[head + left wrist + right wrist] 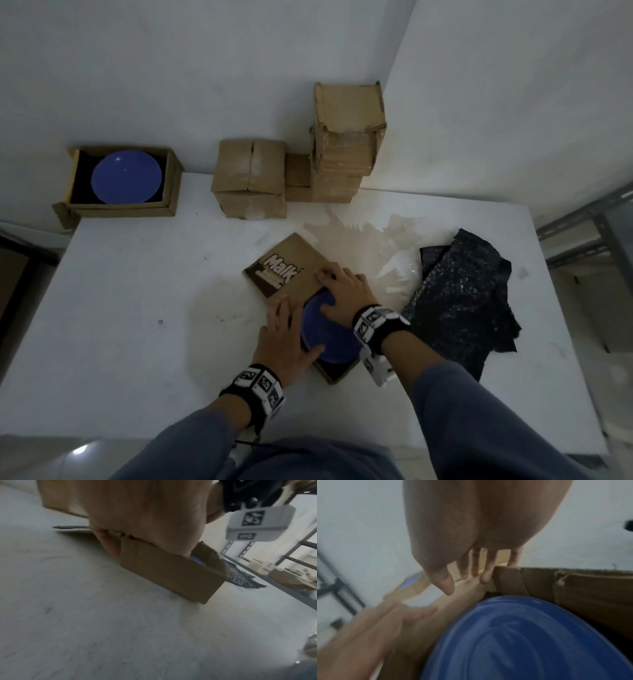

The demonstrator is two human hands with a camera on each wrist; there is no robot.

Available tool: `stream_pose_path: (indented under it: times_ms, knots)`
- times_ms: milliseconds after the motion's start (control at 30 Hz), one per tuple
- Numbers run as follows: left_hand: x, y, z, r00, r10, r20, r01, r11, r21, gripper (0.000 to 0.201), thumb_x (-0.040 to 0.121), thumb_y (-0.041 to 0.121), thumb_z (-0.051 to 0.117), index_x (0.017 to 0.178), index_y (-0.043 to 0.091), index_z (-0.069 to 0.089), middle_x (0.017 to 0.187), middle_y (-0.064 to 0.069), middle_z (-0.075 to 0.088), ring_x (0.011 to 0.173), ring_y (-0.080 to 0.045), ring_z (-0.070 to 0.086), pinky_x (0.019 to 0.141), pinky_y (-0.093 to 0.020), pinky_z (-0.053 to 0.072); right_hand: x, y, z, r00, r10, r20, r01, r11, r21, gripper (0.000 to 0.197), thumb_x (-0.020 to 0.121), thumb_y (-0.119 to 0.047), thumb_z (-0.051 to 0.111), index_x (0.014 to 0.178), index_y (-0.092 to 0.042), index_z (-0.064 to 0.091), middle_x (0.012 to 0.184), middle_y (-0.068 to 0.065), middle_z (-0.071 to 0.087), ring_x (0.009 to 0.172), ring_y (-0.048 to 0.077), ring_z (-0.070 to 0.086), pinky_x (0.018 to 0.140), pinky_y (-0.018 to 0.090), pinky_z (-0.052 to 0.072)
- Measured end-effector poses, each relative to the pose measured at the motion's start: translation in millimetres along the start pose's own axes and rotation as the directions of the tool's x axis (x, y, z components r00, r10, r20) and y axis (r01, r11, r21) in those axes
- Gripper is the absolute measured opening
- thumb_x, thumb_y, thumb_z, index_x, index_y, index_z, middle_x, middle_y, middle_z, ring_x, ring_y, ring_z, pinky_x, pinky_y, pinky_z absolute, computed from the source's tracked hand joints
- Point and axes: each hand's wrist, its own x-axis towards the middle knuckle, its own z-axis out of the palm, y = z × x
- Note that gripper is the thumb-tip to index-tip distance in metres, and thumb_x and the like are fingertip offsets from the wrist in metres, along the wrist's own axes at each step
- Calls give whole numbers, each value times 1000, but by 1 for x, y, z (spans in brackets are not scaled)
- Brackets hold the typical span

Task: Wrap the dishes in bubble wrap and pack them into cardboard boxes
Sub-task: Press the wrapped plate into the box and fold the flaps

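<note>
Your left hand [286, 346] lies on the left side of the small cardboard box [171, 573] near the middle of the white surface [137, 308]. Its fingers are extended along the box's left rim and its thumb reaches in to touch the blue plate [329, 342] that sits inside; nothing is curled around anything. Your right hand [339, 291] rests flat over the far part of the same box, fingers straight and spread, the fingertips pressing on the printed flap [284, 270] that folds out to the far left, the thumb lying on the plate. From the right wrist view the plate fills the box, with the cardboard wall just beyond it.

To the right of the box, close by, a crumpled sheet of dark bubble wrap [462, 301] lies on the surface. At the far left corner an open box [171, 181] holds a second blue plate [126, 177], uncovered. Along the far edge stand a closed box [250, 181] and, to its right, a taller stack of boxes [346, 144] against the wall.
</note>
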Motion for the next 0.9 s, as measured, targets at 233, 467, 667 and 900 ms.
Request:
stream_pose_path:
  times_ms: [233,467,667,900]
  knots:
    - [-12,16,6,974,135,-180,-125,990,68,94,78,66,58,146,8,30,137,-14,38,121,-34,38,75,-40,50,-59,82,-5,879,356,-318,-144,832,536,28,85,-15,64,113,-16,67,109,3,59,93,21,61,81,31,50]
    - [-3,29,-11,974,69,-215,-37,988,147,72,65,31,77,128,7,53,125,-22,45,103,-41,54,68,-42,52,-155,162,53,892,417,172,-431,900,55,111,60,-62,79,151,-34,21,155,3,6,144,32,13,114,57,20]
    - [5,71,-24,965,72,-254,-66,997,31,32,73,27,75,101,15,67,107,-12,52,101,-33,53,81,-42,50,-171,177,70,944,329,-24,-315,919,236,30,84,-24,70,113,-23,64,147,5,36,138,30,34,113,56,27]
    - [23,156,-37,1000,2,-1,-2,777,-629,34,93,48,59,116,24,59,105,10,62,100,-11,59,86,-28,45,-173,133,33,903,41,-429,130,923,361,17,79,-16,62,96,-15,66,107,7,62,93,29,61,79,37,53]
